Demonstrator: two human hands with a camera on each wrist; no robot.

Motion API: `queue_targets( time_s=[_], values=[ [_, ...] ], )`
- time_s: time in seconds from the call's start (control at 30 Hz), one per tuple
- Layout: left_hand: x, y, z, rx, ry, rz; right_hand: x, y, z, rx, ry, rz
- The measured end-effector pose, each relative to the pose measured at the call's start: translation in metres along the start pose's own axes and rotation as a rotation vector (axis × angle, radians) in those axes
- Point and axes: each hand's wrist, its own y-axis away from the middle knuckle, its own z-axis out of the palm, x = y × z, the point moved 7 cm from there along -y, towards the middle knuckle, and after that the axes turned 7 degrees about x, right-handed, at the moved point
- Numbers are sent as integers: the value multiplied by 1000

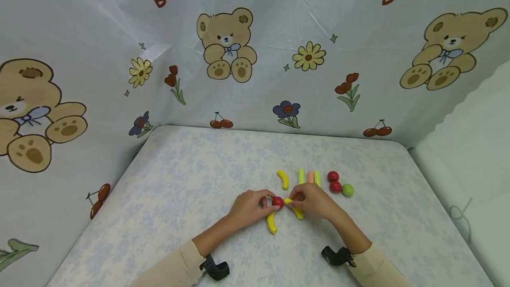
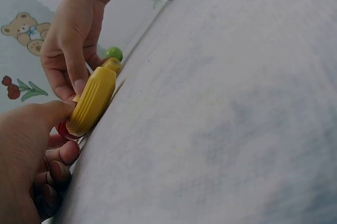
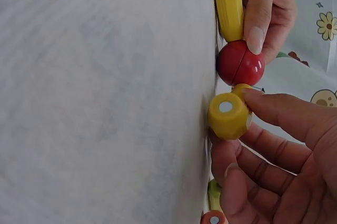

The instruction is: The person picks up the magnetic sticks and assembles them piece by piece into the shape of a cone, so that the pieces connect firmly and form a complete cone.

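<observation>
My left hand [image 1: 250, 207] pinches a glossy red ball [image 1: 277, 202] between thumb and fingers, low on the table. A curved yellow stick [image 1: 271, 223], ribbed along its side, meets the ball's near side. From the right, my right hand [image 1: 314, 200] pinches a second curved yellow stick [image 1: 295, 209]. In the right wrist view this yellow stick [image 3: 230, 116] shows a round silvery disc on its end, and its other end is right at the red ball [image 3: 241, 63]. The left wrist view has the near yellow stick [image 2: 93, 100] hiding most of the ball.
Beyond the hands lies another curved yellow stick [image 1: 283, 180]. Two light green sticks [image 1: 301, 175] and a salmon-pink stick [image 1: 311, 176] lie partly behind the right hand. To their right sit two red balls [image 1: 333, 176] and a green ball [image 1: 348, 190]. A bear-print cloth [image 1: 271, 21] hangs behind the table.
</observation>
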Motion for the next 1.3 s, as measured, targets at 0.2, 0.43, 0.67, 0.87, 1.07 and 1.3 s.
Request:
queue_targets(
  time_s=[0.2,0.43,0.67,0.87,1.07,1.3],
  values=[
    [1,0,0,-7,11,-4,0,0,1,-3,1,-11],
    [1,-1,0,-3,-9,-21,-1,4,-5,-30,24,9],
    [-1,-2,-1,16,-28,0,3,6,-5,-74,57,28],
    [-4,-1,1,12,17,16,-1,3,-5,-33,66,-39],
    [-5,0,-1,26,49,-8,-3,4,-8,4,89,-35],
    [-6,0,-1,22,52,-31,-1,3,-8,8,101,-3]
  ],
)
